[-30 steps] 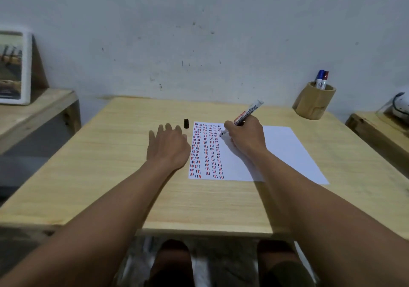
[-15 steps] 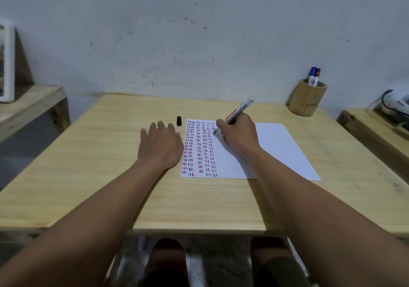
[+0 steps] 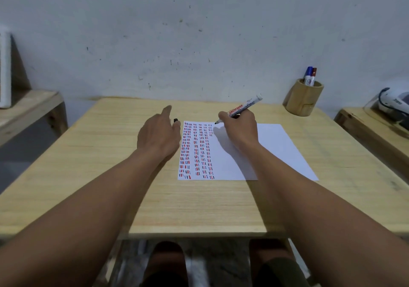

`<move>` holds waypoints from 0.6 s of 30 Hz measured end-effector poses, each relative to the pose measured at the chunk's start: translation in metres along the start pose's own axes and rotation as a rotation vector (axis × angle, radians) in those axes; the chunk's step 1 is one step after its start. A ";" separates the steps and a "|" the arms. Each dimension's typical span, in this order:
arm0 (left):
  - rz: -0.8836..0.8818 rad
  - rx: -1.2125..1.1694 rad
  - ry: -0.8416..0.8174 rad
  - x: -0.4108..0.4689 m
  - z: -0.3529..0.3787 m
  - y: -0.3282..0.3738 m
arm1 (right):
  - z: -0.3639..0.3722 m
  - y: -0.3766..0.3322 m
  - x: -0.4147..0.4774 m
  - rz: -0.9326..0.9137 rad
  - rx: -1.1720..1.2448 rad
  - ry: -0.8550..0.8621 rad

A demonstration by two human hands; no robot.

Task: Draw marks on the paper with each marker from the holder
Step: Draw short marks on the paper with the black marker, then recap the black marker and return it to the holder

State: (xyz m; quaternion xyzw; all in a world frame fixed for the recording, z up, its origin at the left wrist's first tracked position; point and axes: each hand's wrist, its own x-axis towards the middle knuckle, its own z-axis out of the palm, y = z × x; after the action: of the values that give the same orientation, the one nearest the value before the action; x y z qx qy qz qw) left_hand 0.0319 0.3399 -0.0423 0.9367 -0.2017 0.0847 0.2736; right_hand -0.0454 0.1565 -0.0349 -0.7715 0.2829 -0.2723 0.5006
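A white sheet of paper [image 3: 272,147] lies on the wooden table [image 3: 110,154], its left part covered in columns of short red and black marks. My right hand [image 3: 240,129] grips an uncapped black marker [image 3: 244,107], tip touching the paper's top edge beside the marks. My left hand [image 3: 159,134] hovers just left of the paper, fingers apart and raised, right beside the small black cap [image 3: 175,120]. A wooden holder [image 3: 304,98] at the back right contains a blue marker [image 3: 308,75] and a red marker [image 3: 313,76].
A low wooden bench [image 3: 374,129] at the right carries a white device with a cable [image 3: 391,103]. Another wooden shelf [image 3: 28,107] at the left holds a framed picture [image 3: 4,69]. A pale wall rises behind the table. My knees show below the front edge.
My left hand has lifted off the table and moved toward the black cap, fingers spread. My right hand with the marker has stayed near the paper's top edge.
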 end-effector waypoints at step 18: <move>-0.181 -0.869 -0.086 0.025 -0.033 0.071 | -0.034 -0.039 0.001 0.214 0.699 -0.115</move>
State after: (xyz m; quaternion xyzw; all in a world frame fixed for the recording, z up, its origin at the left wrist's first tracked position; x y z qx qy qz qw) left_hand 0.0230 0.2951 0.0257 0.7512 -0.1471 -0.0713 0.6395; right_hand -0.0620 0.1485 0.0136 -0.5339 0.2233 -0.2547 0.7748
